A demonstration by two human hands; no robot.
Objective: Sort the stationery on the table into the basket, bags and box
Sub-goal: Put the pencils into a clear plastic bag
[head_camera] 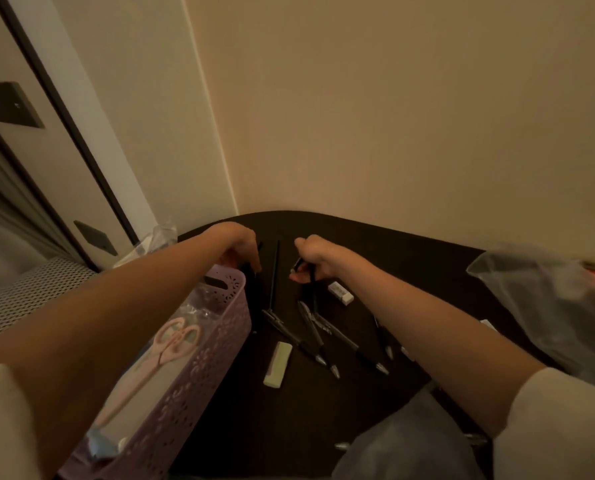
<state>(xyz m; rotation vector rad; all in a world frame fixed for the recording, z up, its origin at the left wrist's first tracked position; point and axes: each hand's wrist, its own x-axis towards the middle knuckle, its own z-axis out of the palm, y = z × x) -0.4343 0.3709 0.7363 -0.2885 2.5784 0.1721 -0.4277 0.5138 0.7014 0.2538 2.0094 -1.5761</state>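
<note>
Right grip [311,259] curls round slim dark pens [312,289].

Both forearms extend toward frame centre; left hand [242,249] fingers curled downward, right hand [311,259] fist closed.

beige wall [393,116] behind dark table [375,244]; door [46,150] left; perforated mesh surface [19,292] below door.

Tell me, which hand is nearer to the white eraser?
Right. The right hand, gripping a pen, is just beside the white eraser; the left hand is across the pens, by the basket.
</note>
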